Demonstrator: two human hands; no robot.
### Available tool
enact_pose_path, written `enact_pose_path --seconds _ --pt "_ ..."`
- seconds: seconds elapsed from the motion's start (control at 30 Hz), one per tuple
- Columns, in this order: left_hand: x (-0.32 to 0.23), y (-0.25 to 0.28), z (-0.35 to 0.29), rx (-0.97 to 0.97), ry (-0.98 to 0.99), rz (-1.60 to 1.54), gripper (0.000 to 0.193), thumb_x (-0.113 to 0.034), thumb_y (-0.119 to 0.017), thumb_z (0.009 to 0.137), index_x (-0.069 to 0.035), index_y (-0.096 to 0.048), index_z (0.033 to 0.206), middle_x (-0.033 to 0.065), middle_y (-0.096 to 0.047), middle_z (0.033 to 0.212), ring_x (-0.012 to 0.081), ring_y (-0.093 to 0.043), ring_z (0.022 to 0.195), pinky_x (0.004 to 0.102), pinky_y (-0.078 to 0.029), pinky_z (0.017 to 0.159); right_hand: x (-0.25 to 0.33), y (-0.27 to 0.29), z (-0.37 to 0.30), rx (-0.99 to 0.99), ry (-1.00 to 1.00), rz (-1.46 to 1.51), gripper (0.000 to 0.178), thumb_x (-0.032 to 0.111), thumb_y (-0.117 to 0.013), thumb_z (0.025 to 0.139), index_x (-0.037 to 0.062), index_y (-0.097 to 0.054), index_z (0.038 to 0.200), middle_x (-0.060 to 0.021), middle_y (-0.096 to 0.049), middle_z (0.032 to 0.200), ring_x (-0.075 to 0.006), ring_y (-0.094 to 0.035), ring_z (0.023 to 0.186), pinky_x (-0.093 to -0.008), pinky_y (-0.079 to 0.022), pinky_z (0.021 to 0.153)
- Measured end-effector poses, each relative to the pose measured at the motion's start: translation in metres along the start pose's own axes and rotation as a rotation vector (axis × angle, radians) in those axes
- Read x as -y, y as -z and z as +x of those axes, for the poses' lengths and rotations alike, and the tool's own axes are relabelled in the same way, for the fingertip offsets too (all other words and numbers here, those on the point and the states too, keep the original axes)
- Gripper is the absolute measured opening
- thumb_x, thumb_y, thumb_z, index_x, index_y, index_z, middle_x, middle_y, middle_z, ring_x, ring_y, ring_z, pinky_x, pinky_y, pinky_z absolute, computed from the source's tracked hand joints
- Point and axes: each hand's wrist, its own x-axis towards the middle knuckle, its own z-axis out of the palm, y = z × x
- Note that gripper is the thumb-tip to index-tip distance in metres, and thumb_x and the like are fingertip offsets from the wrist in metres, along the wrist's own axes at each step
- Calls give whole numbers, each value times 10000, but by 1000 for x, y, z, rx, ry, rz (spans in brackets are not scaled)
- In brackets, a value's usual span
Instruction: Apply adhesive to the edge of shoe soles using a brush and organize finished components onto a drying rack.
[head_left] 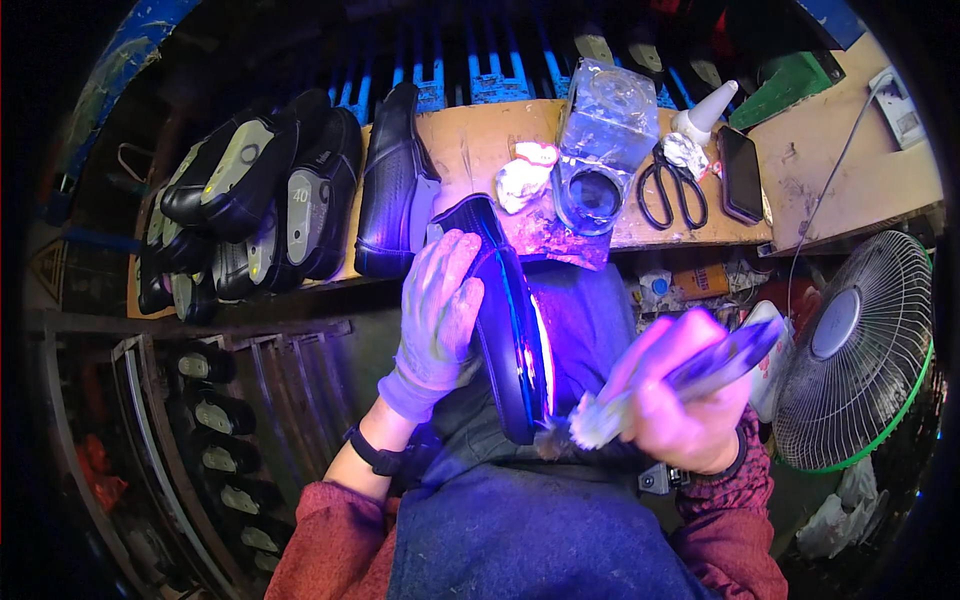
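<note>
My left hand [437, 305], in a pale knit glove, grips a black shoe [505, 335] tilted above my lap. A wet-looking glossy band catches purple light along the shoe's right edge. My right hand [685, 400], ungloved and smeared by motion, is closed round the handle of a brush [600, 415]. Its frayed bristles point left, close to the shoe's lower end; whether they touch it I cannot tell. Just beyond the shoe, a jar of liquid [592, 197] stands at the bench's front edge beside a crumpled white wad [522, 180].
Several black shoes on lasts [325, 200] crowd the left of the bench [475, 130]. Scissors [670, 195], a white nozzle bottle [705, 115] and a phone [740, 175] lie to the right. A fan [850, 340] stands at right. More shoes [220, 415] fill a rack at lower left.
</note>
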Motion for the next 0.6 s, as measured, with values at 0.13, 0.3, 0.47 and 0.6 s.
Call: enact_pose_path --seconds 0.13,0.3,0.47,0.6 --pt "2 4 2 32 25 -15 365 -14 -531 829 -47 -435 1179 199 -488 1269 402 -492 1152 499 -396 966 -6 5 9 -166 -40 34 106 -41 -575 829 -7 -481 866 -123 -605 782 -170 -606 614 -289 -513 565" --pt "8 13 13 49 43 -56 648 -123 -681 722 -6 -401 1295 211 -460 1303 401 -462 1194 487 -374 990 3 15 10 102 139 -199 204 74 -726 724 41 -536 789 -139 -649 752 -215 -656 658 -310 -537 579" --pt "4 43 45 228 263 -144 925 -211 -803 593 -9 -332 1364 235 -483 1275 382 -494 1167 432 -405 969 13 25 26 232 328 -354 222 124 -749 708 61 -553 789 -111 -670 760 -228 -670 646 -315 -536 558" --pt "-13 79 68 422 339 -115 1021 -289 -839 533 -32 -318 1373 224 -503 1251 387 -513 1143 412 -434 951 6 19 48 -56 112 -165 140 23 -630 774 15 -498 821 -99 -602 657 -169 -614 564 -288 -504 502"
